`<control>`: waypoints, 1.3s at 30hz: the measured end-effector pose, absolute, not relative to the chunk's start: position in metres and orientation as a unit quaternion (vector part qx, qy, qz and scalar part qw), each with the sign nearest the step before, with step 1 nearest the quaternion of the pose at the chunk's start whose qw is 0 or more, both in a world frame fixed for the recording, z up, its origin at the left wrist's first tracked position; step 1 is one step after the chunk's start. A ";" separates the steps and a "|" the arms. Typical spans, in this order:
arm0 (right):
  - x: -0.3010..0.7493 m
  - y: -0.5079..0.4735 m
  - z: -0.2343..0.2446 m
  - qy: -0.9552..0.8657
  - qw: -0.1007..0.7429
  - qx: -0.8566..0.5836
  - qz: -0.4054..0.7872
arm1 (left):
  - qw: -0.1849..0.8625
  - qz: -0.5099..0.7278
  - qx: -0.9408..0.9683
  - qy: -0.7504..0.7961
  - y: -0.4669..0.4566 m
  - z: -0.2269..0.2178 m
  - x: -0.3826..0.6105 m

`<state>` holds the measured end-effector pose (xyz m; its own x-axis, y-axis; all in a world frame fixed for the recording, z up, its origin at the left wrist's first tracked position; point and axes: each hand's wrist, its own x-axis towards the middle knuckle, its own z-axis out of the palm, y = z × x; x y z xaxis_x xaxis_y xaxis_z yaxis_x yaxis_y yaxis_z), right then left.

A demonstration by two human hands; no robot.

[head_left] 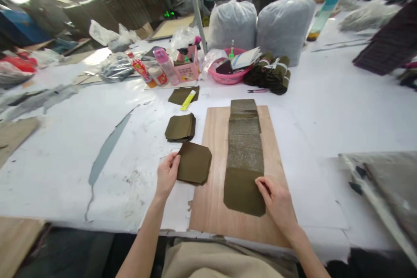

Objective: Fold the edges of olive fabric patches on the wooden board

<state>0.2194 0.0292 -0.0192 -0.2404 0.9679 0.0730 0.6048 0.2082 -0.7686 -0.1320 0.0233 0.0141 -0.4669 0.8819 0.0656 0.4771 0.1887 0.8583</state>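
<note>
Between the thumb and fingers of my left hand (168,173) is a small stack of olive fabric pieces (194,163) with cut corners, tilted over the board's left edge. My right hand (273,196) pinches the right edge of a single olive fabric piece (244,192), at the near end of an overlapping column. Farther up that column, the fabric strips (245,139) have a speckled, shiny surface. All of them lie on a wooden board (215,139). Just beyond my left hand sits another stack of olive pieces (180,127).
A yellow tube (188,100) rests on more olive fabric (176,94). Behind stand a pink basin (224,78), a pink box (187,71), bottles and rolled dark fabric bundles (276,76). Two stuffed plastic bags (233,24) are at the back. A plastic-covered panel (387,191) lies at right.
</note>
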 end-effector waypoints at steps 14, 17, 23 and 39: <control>0.219 0.031 -0.020 -0.729 0.291 -0.549 0.287 | 0.234 0.414 0.487 0.732 0.026 0.004 -0.139; 0.219 0.030 -0.020 -0.731 0.294 -0.547 0.282 | 0.169 0.303 0.540 0.767 0.026 -0.005 -0.142; 0.222 0.031 -0.027 -0.732 0.292 -0.549 0.279 | 0.080 0.227 0.563 0.791 0.024 -0.003 -0.135; 0.225 0.032 -0.033 -0.747 0.301 -0.538 0.249 | -0.030 0.188 0.605 0.773 0.015 -0.005 -0.133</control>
